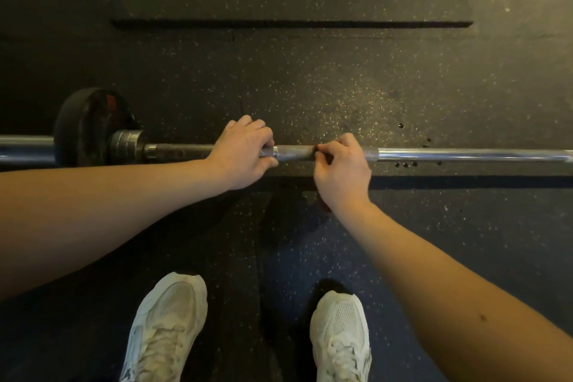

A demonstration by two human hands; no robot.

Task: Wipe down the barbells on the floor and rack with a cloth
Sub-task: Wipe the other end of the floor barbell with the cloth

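Head view: left hand [243, 154] wraps its fingers round the barbell [465, 154], seemingly steadying it on the floor [310, 84], while right hand [342, 169] curls fingers onto it alongside, likely to rub it.

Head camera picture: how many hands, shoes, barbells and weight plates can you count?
Hands: 2, the left hand and the right hand, both gripping the bar
Shoes: 2, the left shoe and the right shoe
Barbells: 1, the barbell
Weight plates: 1, the weight plate
Total: 6
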